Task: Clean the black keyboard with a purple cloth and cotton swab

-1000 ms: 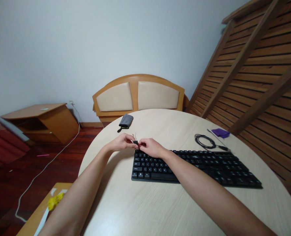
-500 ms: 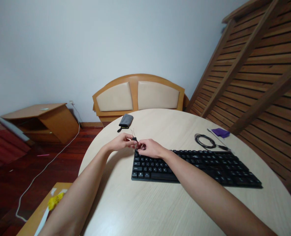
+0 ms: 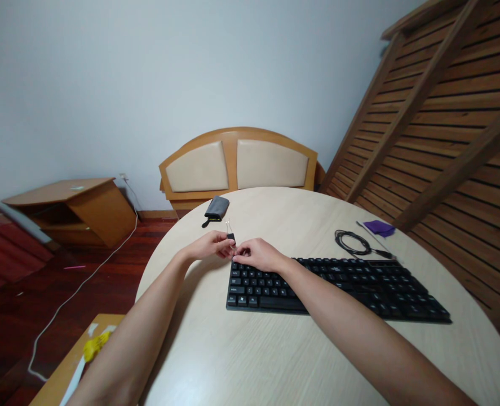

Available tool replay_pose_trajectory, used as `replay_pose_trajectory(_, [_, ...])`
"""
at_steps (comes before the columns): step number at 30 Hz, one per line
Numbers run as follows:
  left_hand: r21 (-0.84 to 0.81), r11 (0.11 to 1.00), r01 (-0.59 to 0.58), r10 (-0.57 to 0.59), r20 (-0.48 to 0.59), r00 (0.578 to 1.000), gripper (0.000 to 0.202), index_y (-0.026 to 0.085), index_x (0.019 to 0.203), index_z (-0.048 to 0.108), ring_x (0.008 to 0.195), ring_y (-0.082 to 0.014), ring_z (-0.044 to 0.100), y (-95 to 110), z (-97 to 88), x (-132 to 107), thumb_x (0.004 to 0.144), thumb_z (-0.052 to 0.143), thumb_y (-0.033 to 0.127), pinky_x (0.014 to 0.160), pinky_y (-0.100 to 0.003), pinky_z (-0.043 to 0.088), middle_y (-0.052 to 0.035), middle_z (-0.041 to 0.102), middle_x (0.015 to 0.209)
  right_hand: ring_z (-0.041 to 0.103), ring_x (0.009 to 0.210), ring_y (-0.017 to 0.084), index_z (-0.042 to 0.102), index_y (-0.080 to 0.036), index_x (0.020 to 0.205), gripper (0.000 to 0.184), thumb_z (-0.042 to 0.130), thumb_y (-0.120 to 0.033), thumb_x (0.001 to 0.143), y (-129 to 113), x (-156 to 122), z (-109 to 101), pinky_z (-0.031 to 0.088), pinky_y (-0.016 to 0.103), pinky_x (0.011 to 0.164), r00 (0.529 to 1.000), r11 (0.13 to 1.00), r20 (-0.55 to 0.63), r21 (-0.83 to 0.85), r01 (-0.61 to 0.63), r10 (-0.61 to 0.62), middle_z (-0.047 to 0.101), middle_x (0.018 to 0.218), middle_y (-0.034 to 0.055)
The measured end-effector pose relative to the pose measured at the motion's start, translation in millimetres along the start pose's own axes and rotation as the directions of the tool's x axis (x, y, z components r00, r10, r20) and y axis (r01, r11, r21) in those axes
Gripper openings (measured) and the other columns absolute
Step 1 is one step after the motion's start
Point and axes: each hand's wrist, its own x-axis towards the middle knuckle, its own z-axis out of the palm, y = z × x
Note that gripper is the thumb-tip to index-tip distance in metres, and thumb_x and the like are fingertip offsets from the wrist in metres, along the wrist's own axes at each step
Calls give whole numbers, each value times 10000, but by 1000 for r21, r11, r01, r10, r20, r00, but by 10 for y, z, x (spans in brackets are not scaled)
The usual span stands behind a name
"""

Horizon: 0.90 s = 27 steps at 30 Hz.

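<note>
My left hand (image 3: pixel 216 245) is closed in a pinch round a small black piece with two thin wire prongs pointing up and away, which looks like a wire keycap puller (image 3: pixel 231 237). Just right of it, my right hand (image 3: pixel 256 254) rests over the top-left corner of a black keyboard (image 3: pixel 359 282). Its thumb and fingers are pressed together close to the puller's lower end; whatever is between them is too small and hidden to name. The keyboard lies flat on the round pale wooden table (image 3: pixel 275 361), and my right forearm crosses above it.
Behind the keyboard on the right lie a coiled black cable (image 3: pixel 353 243), a thin rod and a purple cloth (image 3: pixel 380 228). A grey pouch (image 3: pixel 217 208) sits near the far left edge. Beyond the table stands a padded headboard (image 3: pixel 237 163); slatted wood (image 3: pixel 439 129) leans at right.
The black piece and its wires have tilted more upright and risen slightly in my left hand. My right fingers have shifted slightly left and pinch closer together. The keyboard has not moved.
</note>
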Motion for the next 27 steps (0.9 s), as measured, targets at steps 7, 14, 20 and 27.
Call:
replay_pose_trajectory(7, [-16, 1000, -23, 23, -16, 1000, 561, 125, 830, 669, 739, -177, 706, -19, 3, 19, 810, 648, 686, 700, -292, 560, -90, 742, 817, 652, 745, 160, 768, -171, 896, 161, 696, -294, 822, -35, -16, 0, 449, 253, 690, 999, 999, 12, 31, -36, 36, 759, 841, 35])
replay_pose_trajectory(14, [36, 995, -95, 97, -37, 995, 537, 115, 813, 682, 701, -157, 679, -50, 12, 47, 844, 634, 649, 704, -284, 544, -88, 733, 786, 647, 737, 161, 747, -153, 881, 160, 705, -290, 812, -10, -8, 19, 457, 266, 700, 1000, 997, 12, 79, -26, 25, 754, 847, 42])
replay_pose_trajectory(20, [-24, 997, -68, 65, -105, 992, 582, 123, 833, 632, 710, -175, 703, -29, 32, 57, 821, 620, 705, 670, -287, 553, -82, 726, 802, 655, 772, 162, 729, -148, 920, 164, 654, -276, 851, -3, 13, 21, 473, 266, 728, 999, 974, -5, 223, -34, 36, 749, 874, 42])
replay_pose_trajectory(27, [34, 992, -123, 127, -166, 978, 565, 116, 875, 653, 654, -148, 661, 3, 28, 61, 839, 621, 679, 621, -253, 509, -84, 718, 771, 586, 681, 124, 653, -143, 968, 207, 686, -274, 811, 79, 39, 47, 478, 258, 666, 987, 957, -123, 284, -62, 100, 674, 830, 20])
